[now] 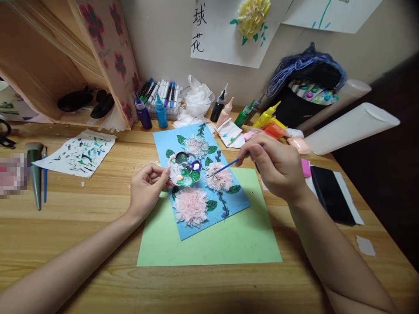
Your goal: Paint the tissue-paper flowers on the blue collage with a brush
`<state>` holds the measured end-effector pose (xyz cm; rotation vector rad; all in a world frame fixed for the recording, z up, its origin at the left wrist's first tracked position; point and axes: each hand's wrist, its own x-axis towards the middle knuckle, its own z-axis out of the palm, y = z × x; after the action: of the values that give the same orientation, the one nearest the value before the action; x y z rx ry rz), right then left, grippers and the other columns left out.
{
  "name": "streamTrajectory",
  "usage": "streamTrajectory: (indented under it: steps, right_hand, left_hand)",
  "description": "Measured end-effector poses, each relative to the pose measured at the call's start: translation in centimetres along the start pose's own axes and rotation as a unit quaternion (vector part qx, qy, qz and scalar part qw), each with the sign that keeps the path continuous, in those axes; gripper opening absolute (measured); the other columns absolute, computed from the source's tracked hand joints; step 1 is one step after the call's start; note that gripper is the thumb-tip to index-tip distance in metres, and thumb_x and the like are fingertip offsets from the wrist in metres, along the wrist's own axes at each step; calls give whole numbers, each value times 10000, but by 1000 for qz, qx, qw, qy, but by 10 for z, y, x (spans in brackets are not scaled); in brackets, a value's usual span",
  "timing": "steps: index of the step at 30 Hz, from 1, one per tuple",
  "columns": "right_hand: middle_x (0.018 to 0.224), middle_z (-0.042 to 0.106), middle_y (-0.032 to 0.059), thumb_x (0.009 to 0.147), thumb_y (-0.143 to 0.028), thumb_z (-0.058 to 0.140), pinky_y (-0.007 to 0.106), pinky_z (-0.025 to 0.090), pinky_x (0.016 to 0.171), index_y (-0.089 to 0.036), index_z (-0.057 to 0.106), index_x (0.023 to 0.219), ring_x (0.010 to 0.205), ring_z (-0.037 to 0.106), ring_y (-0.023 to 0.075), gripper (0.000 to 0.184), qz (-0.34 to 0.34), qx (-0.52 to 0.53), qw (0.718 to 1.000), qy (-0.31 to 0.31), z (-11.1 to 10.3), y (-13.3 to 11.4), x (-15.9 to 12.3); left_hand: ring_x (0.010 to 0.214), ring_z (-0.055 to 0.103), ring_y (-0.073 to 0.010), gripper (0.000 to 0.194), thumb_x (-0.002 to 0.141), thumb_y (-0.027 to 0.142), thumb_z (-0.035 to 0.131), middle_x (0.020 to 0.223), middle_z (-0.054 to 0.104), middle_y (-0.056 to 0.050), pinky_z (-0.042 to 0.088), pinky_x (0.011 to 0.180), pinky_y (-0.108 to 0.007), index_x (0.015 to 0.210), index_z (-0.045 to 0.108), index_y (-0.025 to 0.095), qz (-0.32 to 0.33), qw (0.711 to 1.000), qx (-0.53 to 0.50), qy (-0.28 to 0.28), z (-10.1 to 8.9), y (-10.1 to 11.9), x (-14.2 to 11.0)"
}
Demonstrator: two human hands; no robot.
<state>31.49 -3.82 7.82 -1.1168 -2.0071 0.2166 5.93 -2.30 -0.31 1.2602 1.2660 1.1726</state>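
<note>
My left hand [149,185] is closed on the rim of a flower-shaped paint palette [187,180], whose wells hold green, white, purple and peach paint. It is over a blue sheet [203,224] bearing three ruffled paper flowers with painted green leaves. My right hand [273,163] grips a thin blue paintbrush [234,162]. The brush tip is at the middle-right pink flower [220,176]; whether it touches the petals I cannot tell. A larger pink flower [191,207] sits at the lower left, and a speckled flower [195,147] at the top. Beneath the blue sheet lies a light green sheet [209,253].
Paint bottles, such as a blue one [161,113] and a yellow one [266,115], stand along the back near a marker box [160,98] and a bowl of tissue [197,99]. At left lie a paint-stained tissue [78,153] and large brush [35,174]; at right, a phone [332,195].
</note>
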Motion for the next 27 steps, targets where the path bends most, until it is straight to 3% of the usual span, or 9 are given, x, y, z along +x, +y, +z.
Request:
streamTrajectory:
  steps: [7,11,22,24,27]
  right_hand:
    - [687,618,6,930,-220,381,283,439,664,-222,577,784,683,564,122,245,-16,-14,1000,6,-1,-3,0]
    - [676,622,9,925,-220,385,293,435,670,-212,575,763,678,561,130,249,-51,-33,998,-32,-2,-4,2]
    - [675,629,11,916,-219,404,314,448,669,-210,590,764,675,564,136,240,-53,-32,997,-37,-5,-5,1]
    - [677,632,9,917,-220,406,325,455,670,-223,595,777,679,574,140,235,-47,-14,999,17,-3,-7,0]
    - [653,626,5,924,-243,399,335,448,635,-244,601,778,672,576,153,249,-61,28,986,151,4,-10,0]
  left_hand:
    - [482,620,-109,240,716,351,702,560,642,2,511,481,-192,683,575,149,3,1000,0,3,0,1,1]
    - [481,621,-109,240,716,349,702,557,640,4,510,481,-190,685,576,148,6,1000,0,4,0,0,1]
    - [482,620,-107,221,728,333,695,560,644,0,511,487,-192,697,581,146,8,1000,3,4,1,1,1]
    - [484,621,-109,216,726,327,696,559,642,2,513,488,-194,695,580,148,7,1000,2,4,1,2,1]
    - [480,619,-108,194,729,304,688,553,634,8,514,485,-196,681,576,153,8,1000,2,7,1,2,1]
